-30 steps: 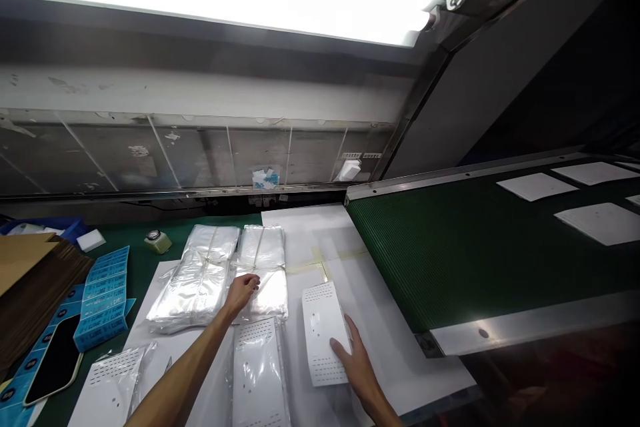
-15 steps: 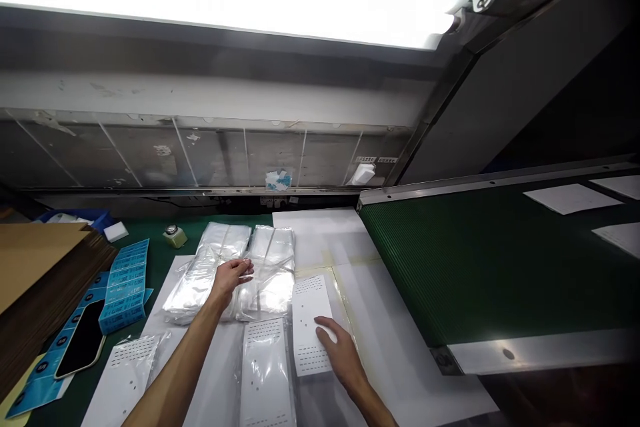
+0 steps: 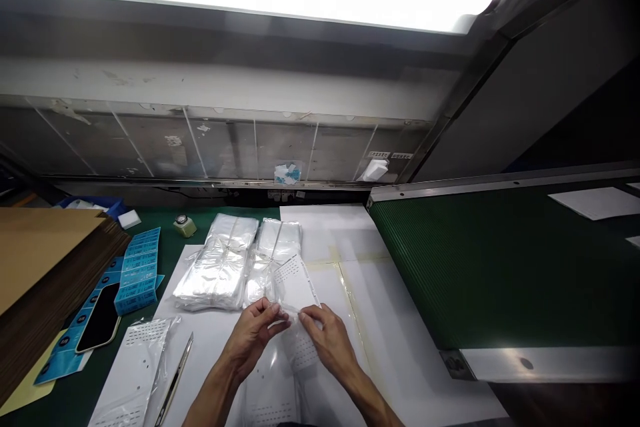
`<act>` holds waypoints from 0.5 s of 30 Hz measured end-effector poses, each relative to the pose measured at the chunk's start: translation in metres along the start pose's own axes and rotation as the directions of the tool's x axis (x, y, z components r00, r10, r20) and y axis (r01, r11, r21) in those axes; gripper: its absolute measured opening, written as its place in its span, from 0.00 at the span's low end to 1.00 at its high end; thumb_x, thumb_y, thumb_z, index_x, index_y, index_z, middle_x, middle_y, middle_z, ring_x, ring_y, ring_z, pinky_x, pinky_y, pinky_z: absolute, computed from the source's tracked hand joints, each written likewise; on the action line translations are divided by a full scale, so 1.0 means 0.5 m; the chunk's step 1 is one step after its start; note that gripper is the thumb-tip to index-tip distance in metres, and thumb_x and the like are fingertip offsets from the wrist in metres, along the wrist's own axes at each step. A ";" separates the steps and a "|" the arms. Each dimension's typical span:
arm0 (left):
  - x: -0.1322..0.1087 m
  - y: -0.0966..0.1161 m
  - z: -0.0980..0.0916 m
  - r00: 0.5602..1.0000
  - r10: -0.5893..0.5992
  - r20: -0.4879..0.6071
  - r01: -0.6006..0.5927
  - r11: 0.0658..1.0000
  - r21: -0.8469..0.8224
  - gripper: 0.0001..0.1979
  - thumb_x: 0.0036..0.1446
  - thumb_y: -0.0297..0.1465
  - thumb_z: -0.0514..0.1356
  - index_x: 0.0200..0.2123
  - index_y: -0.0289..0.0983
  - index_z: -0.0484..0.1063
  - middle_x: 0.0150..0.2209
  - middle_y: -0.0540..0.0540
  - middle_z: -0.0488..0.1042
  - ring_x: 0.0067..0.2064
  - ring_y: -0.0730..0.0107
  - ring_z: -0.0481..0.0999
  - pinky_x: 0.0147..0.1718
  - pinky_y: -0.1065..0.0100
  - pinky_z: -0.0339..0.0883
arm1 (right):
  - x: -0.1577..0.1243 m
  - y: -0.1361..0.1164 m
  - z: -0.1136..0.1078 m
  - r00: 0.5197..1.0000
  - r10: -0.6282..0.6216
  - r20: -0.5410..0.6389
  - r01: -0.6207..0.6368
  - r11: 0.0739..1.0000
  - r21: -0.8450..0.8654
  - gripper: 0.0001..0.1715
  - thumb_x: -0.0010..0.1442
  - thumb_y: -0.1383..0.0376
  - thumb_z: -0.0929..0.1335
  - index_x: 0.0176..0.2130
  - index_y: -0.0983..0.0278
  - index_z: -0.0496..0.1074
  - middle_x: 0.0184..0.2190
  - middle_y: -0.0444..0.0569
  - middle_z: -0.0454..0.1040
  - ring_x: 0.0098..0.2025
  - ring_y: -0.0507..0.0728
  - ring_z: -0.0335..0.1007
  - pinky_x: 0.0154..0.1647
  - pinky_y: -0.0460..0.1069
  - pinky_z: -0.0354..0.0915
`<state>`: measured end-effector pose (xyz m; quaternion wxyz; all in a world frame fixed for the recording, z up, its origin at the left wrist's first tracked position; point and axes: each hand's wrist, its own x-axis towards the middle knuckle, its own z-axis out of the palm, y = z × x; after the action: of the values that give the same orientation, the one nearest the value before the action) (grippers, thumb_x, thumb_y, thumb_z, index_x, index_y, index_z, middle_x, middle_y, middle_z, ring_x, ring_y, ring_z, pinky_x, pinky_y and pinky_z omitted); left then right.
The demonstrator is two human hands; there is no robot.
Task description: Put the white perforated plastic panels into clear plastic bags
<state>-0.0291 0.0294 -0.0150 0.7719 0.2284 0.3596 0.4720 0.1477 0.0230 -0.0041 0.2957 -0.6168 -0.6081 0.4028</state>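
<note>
"Labels legible?"

"No. The blue printed strips [image 3: 137, 273], left of the white sheet [image 3: 200, 353], carry print too small to read."

"Containers?"

"One clear sleeve holds a perforated white card [image 3: 135, 367]. Bundled clear bags [image 3: 217, 267] lie mid-surface."

"Hands?"

"Left hand [image 3: 253, 337] and right hand [image 3: 327, 340] together, pinching a clear bag [image 3: 273, 363] around a second perforated card [image 3: 295, 283], above the white sheet."

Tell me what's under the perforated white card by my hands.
The card lies partly over the right bundle of clear bags. Your left hand and right hand hide its lower part and whatever lies beneath.
</note>
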 end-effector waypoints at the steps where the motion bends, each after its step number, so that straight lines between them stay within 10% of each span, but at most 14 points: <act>1: -0.006 0.005 -0.004 1.000 0.008 -0.001 -0.008 1.000 0.003 0.09 0.55 0.33 0.61 0.28 0.34 0.67 0.30 0.46 0.69 0.38 0.67 0.70 0.48 0.58 0.63 | 0.001 0.002 -0.007 1.000 -0.002 0.001 0.002 1.000 -0.004 0.17 0.60 0.55 0.60 0.33 0.58 0.75 0.30 0.44 0.74 0.42 0.58 0.68 0.55 0.54 0.54; 5: -0.021 0.014 -0.008 0.999 0.047 -0.021 -0.038 0.948 0.317 0.08 0.56 0.35 0.59 0.31 0.37 0.64 0.25 0.52 0.64 0.31 0.71 0.66 0.38 0.65 0.63 | 0.010 0.000 -0.029 1.000 0.020 -0.024 -0.021 1.000 -0.022 0.17 0.60 0.54 0.60 0.33 0.56 0.75 0.32 0.44 0.75 0.51 0.61 0.63 0.57 0.55 0.52; 11: -0.005 -0.003 -0.015 0.959 0.281 -0.037 -0.118 0.514 0.850 0.19 0.57 0.39 0.55 0.52 0.45 0.63 0.21 0.56 0.60 0.25 0.70 0.64 0.27 0.70 0.58 | 0.016 -0.008 -0.065 0.994 0.090 -0.056 -0.090 0.996 -0.007 0.16 0.58 0.52 0.62 0.35 0.56 0.74 0.40 0.45 0.74 0.52 0.63 0.63 0.51 0.55 0.59; 15: 0.014 -0.012 -0.016 0.976 0.203 -0.081 -0.066 0.626 0.777 0.21 0.59 0.44 0.50 0.50 0.39 0.68 0.17 0.55 0.64 0.21 0.68 0.69 0.27 0.68 0.61 | -0.029 0.004 -0.111 0.976 0.185 -0.113 -0.162 0.969 0.186 0.19 0.56 0.50 0.64 0.43 0.56 0.72 0.50 0.46 0.70 0.53 0.60 0.63 0.49 0.51 0.62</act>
<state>-0.0298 0.0332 -0.0264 0.5317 0.5227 0.5690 0.3468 0.1973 0.0156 0.0238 0.3515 -0.6640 -0.4932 0.4384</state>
